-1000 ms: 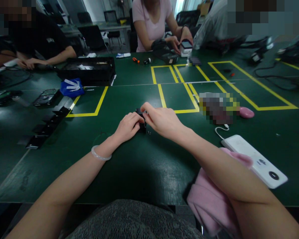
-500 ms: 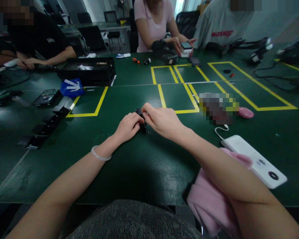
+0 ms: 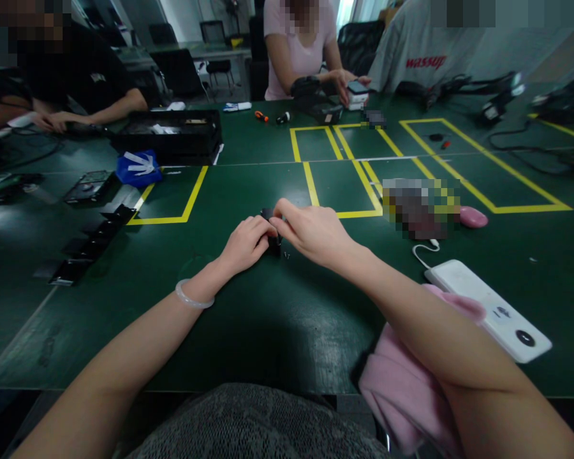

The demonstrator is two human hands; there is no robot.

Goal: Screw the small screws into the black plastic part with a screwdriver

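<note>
Flanking sm. blk part (image 3: 276, 245): both hands (image 3: 249, 244), tiny screws (image 3: 287, 255) just beside.

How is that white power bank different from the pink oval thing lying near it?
The white power bank is a long slab with rounded corners, while the pink oval object is small and rounded. The power bank is clearly the larger. It also has a dark round spot and small markings on top; the pink oval object looks plain. Both lie on the green table.

Pink-shirted person (image 3: 300, 60) farther right
</note>
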